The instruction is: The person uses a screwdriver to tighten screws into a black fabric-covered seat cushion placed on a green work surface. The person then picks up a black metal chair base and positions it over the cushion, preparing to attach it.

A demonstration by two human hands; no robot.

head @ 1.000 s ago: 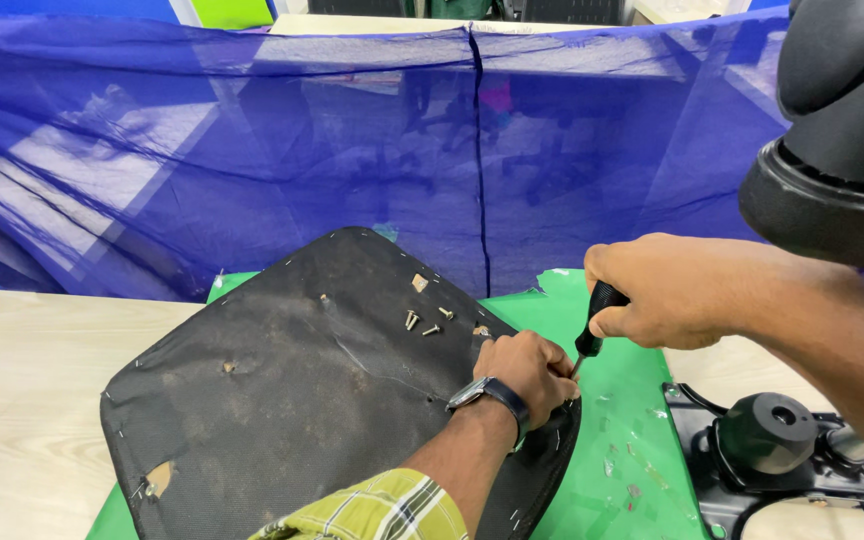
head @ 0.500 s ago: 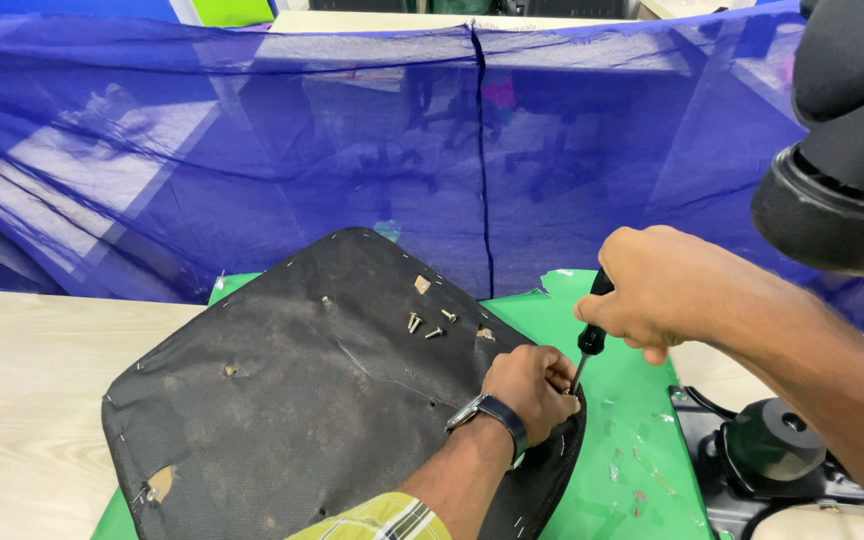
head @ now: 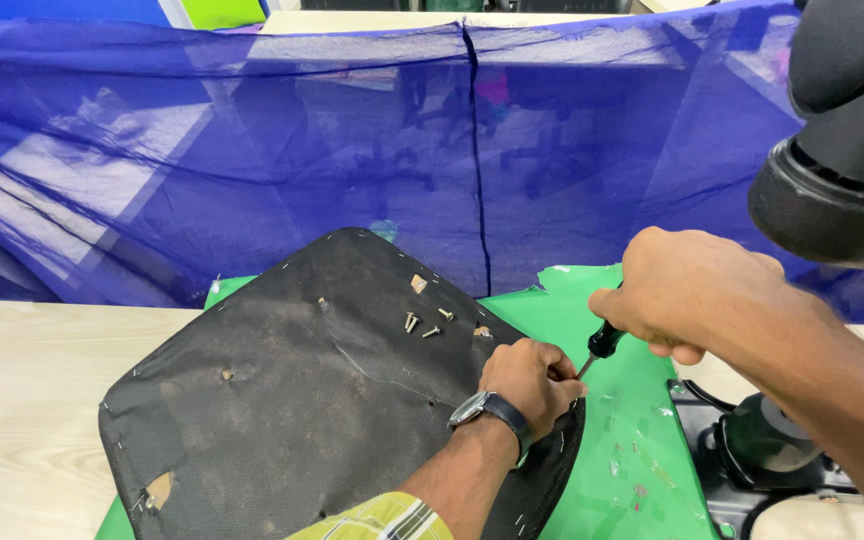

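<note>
On green mat [head: 642, 420], right hand [head: 687, 290] gripping screwdriver [head: 602, 345], left hand [head: 532, 380] steadying black panel [head: 312, 400]

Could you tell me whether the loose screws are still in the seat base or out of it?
Out: three screws lie loose on the black seat base, on their sides, beyond the left hand.

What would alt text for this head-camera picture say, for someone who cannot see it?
A person's right hand drives a black-handled screwdriver into the edge of a black fabric-covered seat panel, while the left hand, wearing a wristwatch, steadies it. Loose screws lie on the panel, which rests on a green mat before a blue net curtain.
</note>
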